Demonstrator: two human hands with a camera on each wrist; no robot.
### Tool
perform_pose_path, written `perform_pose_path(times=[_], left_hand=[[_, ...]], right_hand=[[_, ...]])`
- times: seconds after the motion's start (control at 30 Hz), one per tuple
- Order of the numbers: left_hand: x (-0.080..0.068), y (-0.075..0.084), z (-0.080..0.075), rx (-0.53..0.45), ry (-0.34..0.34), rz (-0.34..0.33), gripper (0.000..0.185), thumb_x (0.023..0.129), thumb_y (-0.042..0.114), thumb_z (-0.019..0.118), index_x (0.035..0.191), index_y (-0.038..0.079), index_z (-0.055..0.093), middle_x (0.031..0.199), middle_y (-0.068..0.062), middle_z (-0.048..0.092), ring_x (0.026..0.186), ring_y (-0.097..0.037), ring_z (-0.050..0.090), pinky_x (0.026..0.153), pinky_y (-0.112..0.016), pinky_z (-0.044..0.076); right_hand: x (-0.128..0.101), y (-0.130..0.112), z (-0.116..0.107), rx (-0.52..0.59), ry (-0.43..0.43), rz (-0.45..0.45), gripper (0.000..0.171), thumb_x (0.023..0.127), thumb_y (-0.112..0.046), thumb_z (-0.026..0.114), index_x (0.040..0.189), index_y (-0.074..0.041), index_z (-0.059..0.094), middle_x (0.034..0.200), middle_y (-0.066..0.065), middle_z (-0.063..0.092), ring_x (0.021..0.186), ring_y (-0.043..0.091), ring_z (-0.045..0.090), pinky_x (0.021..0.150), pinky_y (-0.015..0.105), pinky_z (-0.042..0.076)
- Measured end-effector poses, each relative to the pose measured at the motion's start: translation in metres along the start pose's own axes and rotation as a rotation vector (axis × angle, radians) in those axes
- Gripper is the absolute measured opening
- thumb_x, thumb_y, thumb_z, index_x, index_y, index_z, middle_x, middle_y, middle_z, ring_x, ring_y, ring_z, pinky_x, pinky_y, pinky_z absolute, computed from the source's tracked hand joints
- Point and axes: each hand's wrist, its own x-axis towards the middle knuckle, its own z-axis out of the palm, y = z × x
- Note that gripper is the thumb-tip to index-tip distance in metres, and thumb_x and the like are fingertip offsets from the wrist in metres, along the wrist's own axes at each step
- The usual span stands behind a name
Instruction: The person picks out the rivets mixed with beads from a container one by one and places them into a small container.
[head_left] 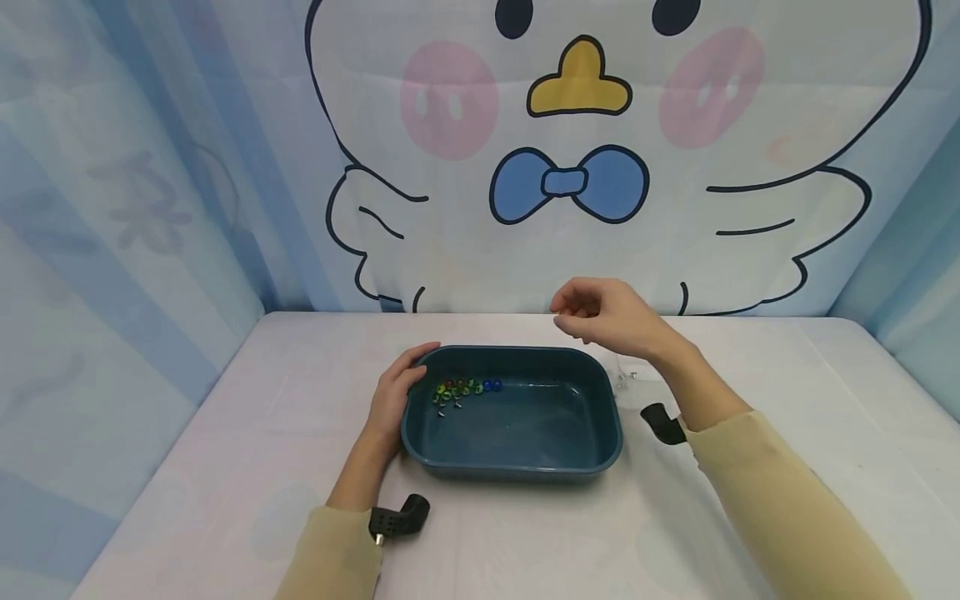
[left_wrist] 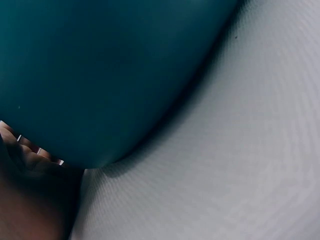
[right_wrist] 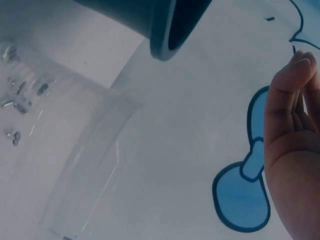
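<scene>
Teal tub [head_left: 517,454], smooth hard plastic, rectangular with rounded corners, in the middle of the white table [head_left: 225,467]. In its far-left corner, a small heap of glossy round beads [head_left: 461,388], green, blue and some grey; rest of the tub floor bare. Apparently about 12 beads gathered so far. On the tub's left rim, left hand [head_left: 393,396] gripping, fingers curled over the edge. Above the tub's far-right corner, right hand [head_left: 611,321] raised, fingertips drawn together; cannot tell whether pinching anything. Just right of the tub, clear thin-walled box [head_left: 626,379] with tiny metal pieces.
</scene>
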Motion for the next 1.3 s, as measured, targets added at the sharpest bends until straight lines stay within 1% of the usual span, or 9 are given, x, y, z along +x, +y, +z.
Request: perform_pose_path(times=[0.23,0.47,0.6,0.77,1.0,1.13,1.3], left_hand=[[0.0,0.0,0.001,-0.009,0.003,-0.004,0.046,0.102,0.011,0.037,0.145,0.003,0.051,0.15,-0.011,0.047,0.138,-0.026,0.042,0.116,-0.045,0.028],[-0.002,0.001,0.001,-0.004,0.008,-0.023,0.045,0.102,0.013,0.037,0.144,0.008,0.053,0.15,-0.007,0.048,0.137,-0.023,0.041,0.116,-0.042,0.028],[-0.002,0.001,0.0,0.0,0.003,-0.022,0.045,0.102,0.013,0.037,0.144,0.008,0.053,0.15,-0.007,0.047,0.138,-0.023,0.041,0.117,-0.042,0.027],[-0.001,0.001,0.0,-0.004,0.001,-0.019,0.046,0.102,0.013,0.036,0.145,0.008,0.052,0.15,-0.008,0.047,0.138,-0.024,0.041,0.117,-0.043,0.028],[-0.001,0.001,0.0,-0.003,0.013,-0.039,0.045,0.102,0.014,0.037,0.144,0.009,0.053,0.149,-0.007,0.048,0.137,-0.023,0.042,0.116,-0.042,0.028],[0.0,0.001,0.0,-0.016,0.007,-0.033,0.046,0.102,0.013,0.037,0.145,0.006,0.052,0.149,-0.01,0.048,0.136,-0.025,0.043,0.116,-0.044,0.029],[0.002,0.0,0.0,-0.028,-0.003,-0.028,0.047,0.102,0.011,0.036,0.146,0.002,0.05,0.149,-0.012,0.047,0.137,-0.026,0.042,0.116,-0.045,0.029]], right_hand=[[0.011,-0.008,0.012,0.018,-0.023,-0.047,0.015,0.094,-0.01,0.066,0.107,-0.003,0.067,0.088,0.008,0.062,0.072,0.023,0.058,0.063,0.031,0.053],[0.023,-0.017,0.027,0.047,-0.054,-0.095,0.015,0.093,-0.01,0.066,0.106,-0.004,0.068,0.089,0.008,0.062,0.073,0.024,0.057,0.064,0.034,0.051],[0.028,-0.021,0.035,0.055,-0.076,-0.114,0.016,0.092,-0.011,0.066,0.106,-0.005,0.068,0.091,0.007,0.064,0.074,0.024,0.058,0.065,0.036,0.052],[0.036,-0.022,0.046,0.055,-0.125,-0.114,0.016,0.092,-0.011,0.066,0.107,-0.005,0.068,0.093,0.006,0.066,0.077,0.023,0.059,0.068,0.036,0.053],[0.042,-0.022,0.062,0.058,-0.193,-0.117,0.017,0.092,-0.011,0.064,0.107,-0.005,0.068,0.094,0.005,0.067,0.081,0.022,0.061,0.071,0.035,0.053],[0.044,-0.021,0.068,0.062,-0.212,-0.123,0.018,0.092,-0.01,0.063,0.108,-0.004,0.068,0.092,0.004,0.067,0.079,0.021,0.061,0.072,0.035,0.052],[0.044,-0.021,0.075,0.052,-0.228,-0.127,0.02,0.092,-0.01,0.064,0.109,-0.001,0.068,0.09,0.003,0.067,0.08,0.02,0.061,0.076,0.035,0.052]])
